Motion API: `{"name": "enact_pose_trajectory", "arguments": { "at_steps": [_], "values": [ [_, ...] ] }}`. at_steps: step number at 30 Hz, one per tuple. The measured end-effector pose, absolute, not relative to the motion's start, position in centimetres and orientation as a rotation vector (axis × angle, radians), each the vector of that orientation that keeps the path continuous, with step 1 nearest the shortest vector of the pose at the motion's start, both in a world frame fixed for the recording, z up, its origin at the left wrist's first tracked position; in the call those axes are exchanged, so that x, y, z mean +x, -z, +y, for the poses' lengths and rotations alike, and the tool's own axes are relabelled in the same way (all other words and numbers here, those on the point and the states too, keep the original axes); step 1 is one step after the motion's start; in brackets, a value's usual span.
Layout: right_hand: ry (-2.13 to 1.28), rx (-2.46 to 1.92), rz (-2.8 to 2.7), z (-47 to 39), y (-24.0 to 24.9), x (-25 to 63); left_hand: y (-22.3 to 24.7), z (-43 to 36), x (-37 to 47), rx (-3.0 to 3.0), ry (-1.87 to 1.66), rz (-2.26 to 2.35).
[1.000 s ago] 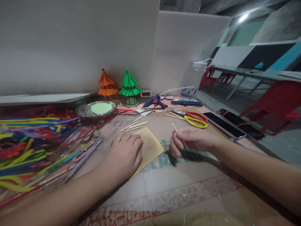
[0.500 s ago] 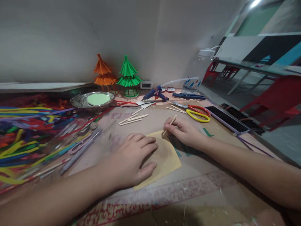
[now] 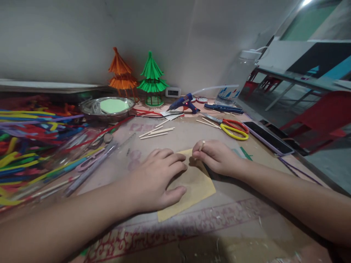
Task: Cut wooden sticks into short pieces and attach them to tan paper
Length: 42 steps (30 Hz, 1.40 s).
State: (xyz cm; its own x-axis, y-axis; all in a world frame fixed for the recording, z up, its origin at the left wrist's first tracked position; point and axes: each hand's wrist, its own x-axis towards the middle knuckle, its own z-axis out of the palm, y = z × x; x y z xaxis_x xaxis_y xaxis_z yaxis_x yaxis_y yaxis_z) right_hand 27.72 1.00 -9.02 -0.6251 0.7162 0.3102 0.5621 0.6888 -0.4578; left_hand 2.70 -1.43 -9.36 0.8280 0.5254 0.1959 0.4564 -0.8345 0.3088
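A yellow sheet [image 3: 193, 188], perhaps sandpaper, lies flat on the table in front of me. My left hand [image 3: 164, 179] rests palm down over its left part, fingers stretched and apart. Above the sheet's upper right edge, my right hand [image 3: 214, 155] is closed in a pinch around a thin wooden stick [image 3: 202, 145]. Only the stick's upper end shows; the fingers hide its lower part. Beyond the hands, several loose wooden sticks [image 3: 157, 134] lie on the table.
Scissors [image 3: 234, 129], a phone [image 3: 267, 138] and a blue glue gun [image 3: 183, 103] lie farther back. Orange [image 3: 120, 71] and green [image 3: 152, 76] pipe-cleaner towers stand near a metal dish [image 3: 90, 107]. Colourful pipe cleaners [image 3: 24, 160] crowd the left. A plastic bottle [image 3: 233, 76] stands behind.
The stick has tipped in my right hand and less of it shows above the fingers. My left hand stays on the sheet. The whole view has shifted slightly.
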Motion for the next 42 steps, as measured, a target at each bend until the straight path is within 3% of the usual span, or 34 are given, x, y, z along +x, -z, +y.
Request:
{"name": "enact_pose_trajectory", "arguments": {
  "at_steps": [42],
  "values": [
    [-0.358,-0.967,-2.388,0.63,9.02,26.76,9.25,-1.66,2.84,2.729,-0.400,0.778]
  ]
}}
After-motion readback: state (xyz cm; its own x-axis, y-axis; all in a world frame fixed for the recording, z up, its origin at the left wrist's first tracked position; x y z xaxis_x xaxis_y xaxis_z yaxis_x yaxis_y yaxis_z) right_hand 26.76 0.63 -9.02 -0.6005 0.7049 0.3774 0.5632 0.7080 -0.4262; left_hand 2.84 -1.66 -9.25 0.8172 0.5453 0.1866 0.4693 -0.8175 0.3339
